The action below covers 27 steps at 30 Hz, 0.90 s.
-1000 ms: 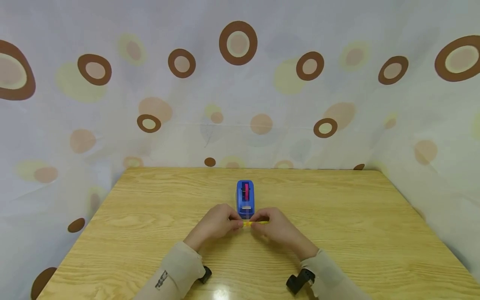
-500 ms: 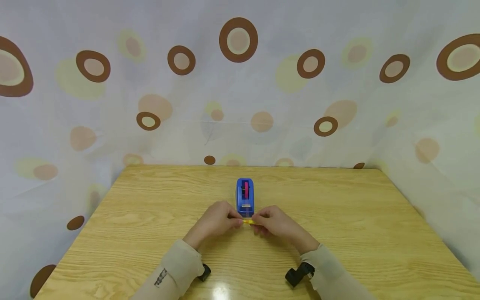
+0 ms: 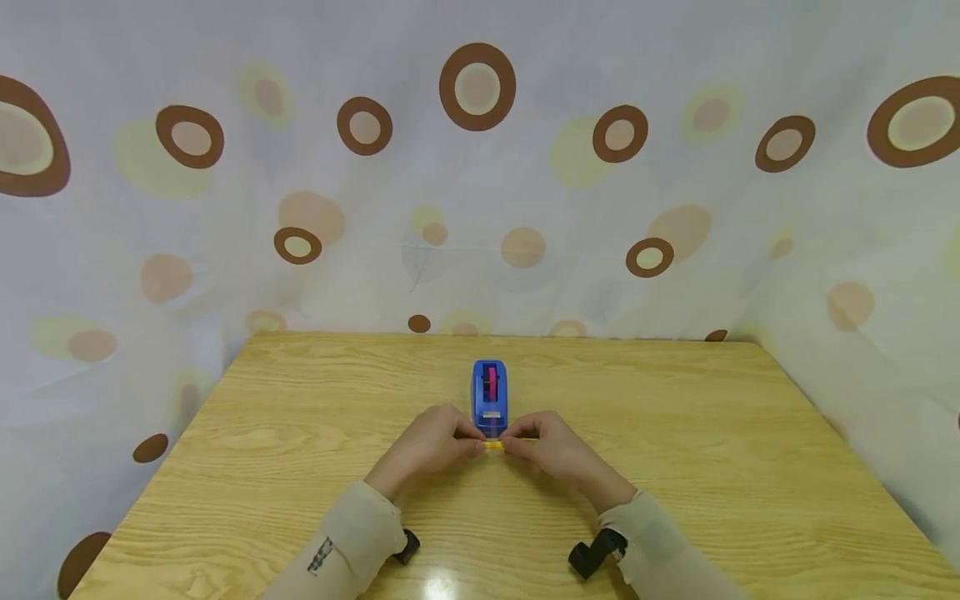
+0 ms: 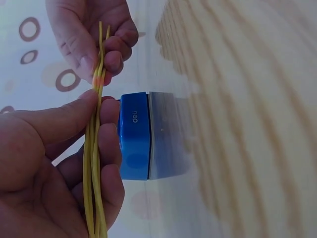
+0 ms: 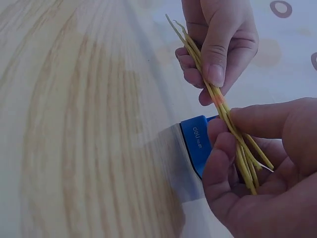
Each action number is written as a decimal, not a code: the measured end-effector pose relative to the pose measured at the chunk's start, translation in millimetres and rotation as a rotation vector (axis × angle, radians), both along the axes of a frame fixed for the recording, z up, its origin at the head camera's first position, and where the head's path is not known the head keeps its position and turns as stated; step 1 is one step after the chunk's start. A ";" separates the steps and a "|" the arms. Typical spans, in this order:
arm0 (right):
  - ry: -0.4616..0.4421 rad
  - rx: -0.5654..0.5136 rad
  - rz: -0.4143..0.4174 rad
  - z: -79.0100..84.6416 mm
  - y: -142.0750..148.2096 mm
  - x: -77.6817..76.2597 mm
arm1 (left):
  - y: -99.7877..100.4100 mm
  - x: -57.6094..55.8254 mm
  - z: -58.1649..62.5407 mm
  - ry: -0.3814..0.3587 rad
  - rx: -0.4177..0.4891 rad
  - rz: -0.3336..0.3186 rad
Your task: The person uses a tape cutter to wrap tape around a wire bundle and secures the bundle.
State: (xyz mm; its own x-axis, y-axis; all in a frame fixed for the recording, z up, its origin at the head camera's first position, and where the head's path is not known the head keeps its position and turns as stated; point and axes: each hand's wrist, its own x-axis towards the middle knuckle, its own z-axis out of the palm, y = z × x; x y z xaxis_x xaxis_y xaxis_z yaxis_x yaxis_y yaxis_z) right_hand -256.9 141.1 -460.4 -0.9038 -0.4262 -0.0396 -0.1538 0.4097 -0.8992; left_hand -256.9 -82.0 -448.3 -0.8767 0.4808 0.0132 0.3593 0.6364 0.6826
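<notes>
A bundle of thin yellow strands (image 3: 492, 445) lies crosswise in front of a blue tape dispenser (image 3: 490, 396) with a pink core. My left hand (image 3: 437, 442) pinches it between thumb and fingers, strands running along the palm in the left wrist view. Close by, my right hand (image 3: 551, 450) pinches the same bundle (image 5: 225, 116) from the other side. Between the two hands the strands carry a small orange-pink patch (image 4: 99, 81). A faint clear strip seems to reach from the dispenser's front toward the bundle; where it ends I cannot tell.
The wooden table (image 3: 675, 433) spreads out on both sides of the hands. Behind it hangs a white sheet (image 3: 555, 292) with brown and pastel circles. A black wrist camera (image 3: 597, 552) sits on the right sleeve.
Both hands keep their grip on the bundle at nearly the same spot. The right hand's fingers have shifted slightly along the strands. The dispenser stays put.
</notes>
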 end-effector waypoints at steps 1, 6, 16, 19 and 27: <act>0.006 0.000 -0.003 -1.9 0.2 -0.6 | -0.2 0.0 0.1 -0.003 -0.005 -0.010; 0.026 -0.013 -0.015 -7.6 0.4 -1.1 | -0.4 -0.8 0.2 -0.004 -0.035 -0.080; 0.061 -0.014 -0.041 -8.4 -3.6 -0.5 | -3.2 -4.3 -2.4 -0.052 -0.033 -0.115; 0.069 -0.007 -0.051 -8.1 -5.5 0.0 | -4.5 -4.3 -2.4 -0.055 -0.022 -0.101; 0.063 0.010 -0.077 -5.0 -9.8 1.7 | -3.8 -5.7 -2.4 -0.023 -0.027 -0.042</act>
State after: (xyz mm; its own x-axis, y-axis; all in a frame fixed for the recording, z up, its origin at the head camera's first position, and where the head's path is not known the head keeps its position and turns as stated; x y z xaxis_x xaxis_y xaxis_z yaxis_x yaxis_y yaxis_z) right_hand -255.2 131.3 -465.4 -0.9348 -0.3549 0.0144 -0.1774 0.4315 -0.8845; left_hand -262.6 -85.7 -450.7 -0.8557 0.5171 -0.0200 0.3707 0.6395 0.6735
